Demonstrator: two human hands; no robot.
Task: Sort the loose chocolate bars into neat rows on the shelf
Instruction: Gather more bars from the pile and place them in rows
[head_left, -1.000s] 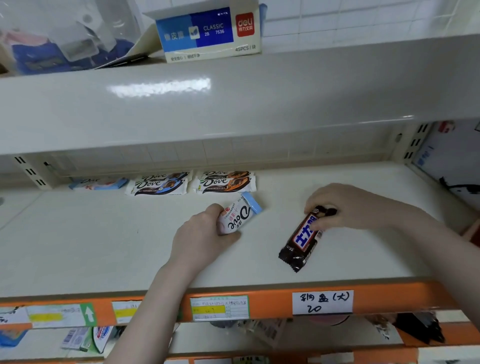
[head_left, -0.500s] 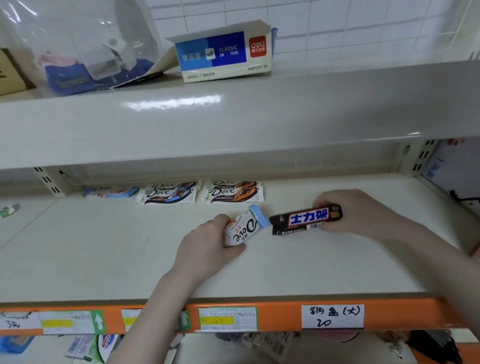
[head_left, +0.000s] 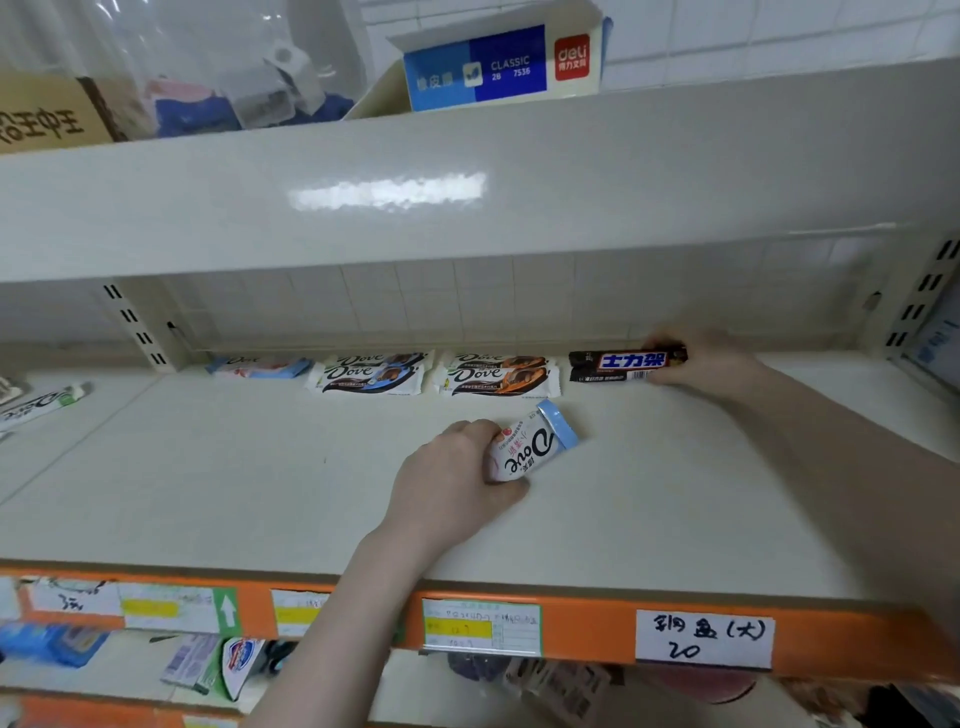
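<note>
Chocolate bars placed: blue Dove (head_left: 258, 365), two Dove stacks (head_left: 370, 375) along the shelf (head_left: 208, 493) back.
Right hand (head_left: 698, 361): pinched the dark bar (head_left: 626, 364) at the row's end.
Left hand (head_left: 457, 480): gripped a white Dove bar (head_left: 530, 447), likely unsorted.

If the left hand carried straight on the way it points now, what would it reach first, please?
Probably the orange-marked Dove bars in the back row. The left hand points up and right with the white Dove bar leading; bare shelf lies between. Depth is unclear, so it might instead pass nearer the dark bar.

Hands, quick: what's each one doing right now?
Left hand: grips the white Dove bar.
Right hand: holds the dark Snickers bar at the back row.
</note>
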